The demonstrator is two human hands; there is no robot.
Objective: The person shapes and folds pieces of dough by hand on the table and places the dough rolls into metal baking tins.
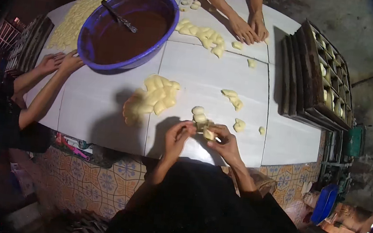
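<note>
At the near edge of the white tiled table, my right hand (223, 143) is closed round a small pale piece of dough (208, 135). My left hand (177, 138) is beside it, thumb and fingertips pinched together. Between the hands is a blurred brownish patch (202, 126); I cannot make out what it is. Just beyond them sit two smooth, pale dough balls (199, 113). Further left lies a heap of flattened yellowish dough pieces (158, 94). To the right are loose dough strips (232, 99), a dough lump (239, 125) and a smaller bit (262, 130).
A large blue basin (110, 67) of brown paste holds a dark-handled utensil (119, 16). Another person's hands (250, 30) work dough across the table; more hands (62, 63) are near the basin. Stacked wooden compartment trays (306, 79) stand right. Spread dough (74, 20) covers the far left.
</note>
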